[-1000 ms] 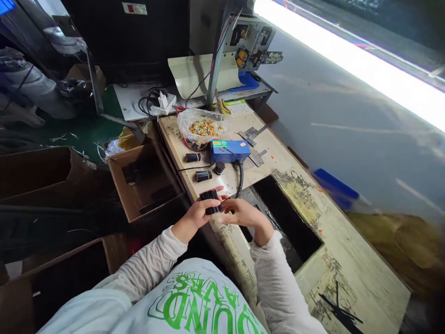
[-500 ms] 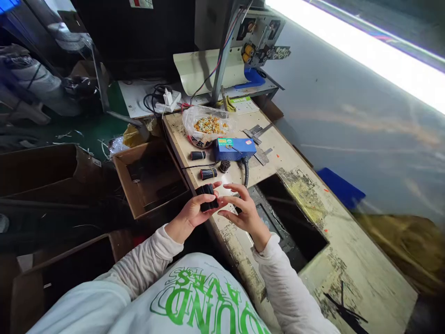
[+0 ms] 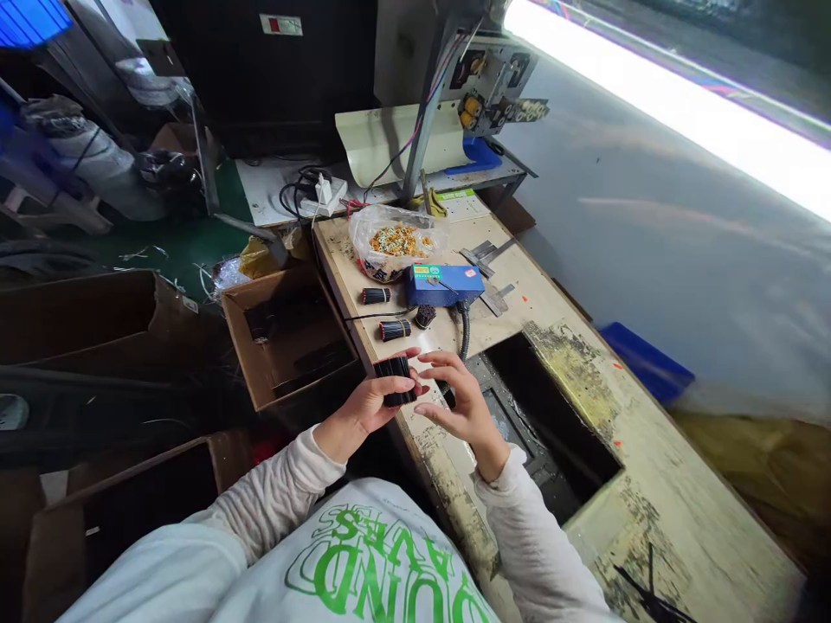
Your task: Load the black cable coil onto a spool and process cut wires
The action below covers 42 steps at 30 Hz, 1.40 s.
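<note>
Black bundle (image 3: pixel 393 381) is held over the worktop (image 3: pixel 688 502) edge by your left hand (image 3: pixel 364 405), fingers closed; right hand (image 3: pixel 466 403) beside it, fingers parted. Apparent step: bundle adjustment; next move probably calls for steady support.

Shirt (image 3: pixel 389 493): green print (image 3: pixel 370 571), legible in part as "AVES" and "UND".
Blue box (image 3: pixel 447 294): green-and-yellow label (image 3: pixel 427 272), lettering too small to read.
Plastic bag (image 3: pixel 380 269): dark printed characters, illegible.
</note>
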Each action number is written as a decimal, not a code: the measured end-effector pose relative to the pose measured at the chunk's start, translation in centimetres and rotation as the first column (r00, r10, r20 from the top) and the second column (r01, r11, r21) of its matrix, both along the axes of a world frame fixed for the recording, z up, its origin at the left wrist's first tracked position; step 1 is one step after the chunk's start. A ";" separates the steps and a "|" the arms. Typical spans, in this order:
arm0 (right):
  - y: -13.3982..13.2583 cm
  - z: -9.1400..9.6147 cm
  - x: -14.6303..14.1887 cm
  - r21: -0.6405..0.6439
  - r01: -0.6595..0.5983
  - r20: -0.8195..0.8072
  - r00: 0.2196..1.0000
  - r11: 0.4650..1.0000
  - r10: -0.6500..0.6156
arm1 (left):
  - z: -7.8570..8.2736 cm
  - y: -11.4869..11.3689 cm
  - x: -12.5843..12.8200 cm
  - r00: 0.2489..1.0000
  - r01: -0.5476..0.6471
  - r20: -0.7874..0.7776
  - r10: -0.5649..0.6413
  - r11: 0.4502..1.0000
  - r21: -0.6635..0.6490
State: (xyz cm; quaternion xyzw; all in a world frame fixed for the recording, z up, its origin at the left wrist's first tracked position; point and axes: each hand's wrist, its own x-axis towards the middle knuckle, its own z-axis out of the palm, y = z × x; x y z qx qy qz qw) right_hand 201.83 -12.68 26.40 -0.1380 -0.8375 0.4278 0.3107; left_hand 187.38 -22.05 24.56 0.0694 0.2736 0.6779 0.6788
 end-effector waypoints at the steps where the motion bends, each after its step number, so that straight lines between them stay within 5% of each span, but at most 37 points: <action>1: 0.0 0.2 -0.1 -0.054 0.027 0.003 1.000 0.998 -0.027 | 0.0 -0.1 0.1 0.998 -0.010 -0.067 0.010 1.000 0.007; 12: -0.1 -0.1 -1.5 -0.244 0.050 0.031 0.999 0.968 -0.044 | 0.3 -0.7 0.2 0.849 -0.035 -0.526 0.051 0.999 0.041; 15: 0.4 -0.4 -1.5 -0.269 0.035 0.011 0.999 0.963 -0.033 | 0.0 -0.8 -0.3 0.854 -0.017 -0.518 0.036 0.999 0.042; 19: 4.0 0.7 -2.8 -0.281 0.170 0.057 0.985 0.944 -0.161 | -1.4 -1.1 -1.9 0.926 -0.036 -0.374 0.054 0.998 0.055; 25: 13.7 3.3 -10.8 0.160 0.189 0.349 0.907 0.969 -0.235 | -3.3 -3.2 -6.0 0.929 -0.197 -0.309 0.203 0.979 0.049; 29: 18.9 2.9 -17.6 0.430 0.148 0.595 0.696 0.891 -0.403 | -3.5 -4.9 -8.7 0.909 -0.279 -0.325 0.260 0.960 -0.013; 36: 22.2 -0.1 -25.3 0.500 0.102 0.696 0.544 0.860 -0.469 | -4.0 -6.5 -12.3 0.861 -0.432 -0.364 0.355 0.889 -0.155; 42: 22.7 -0.8 -28.5 0.518 0.128 0.695 0.514 0.846 -0.503 | -4.0 -7.0 -14.5 0.833 -0.490 -0.403 0.378 0.844 -0.220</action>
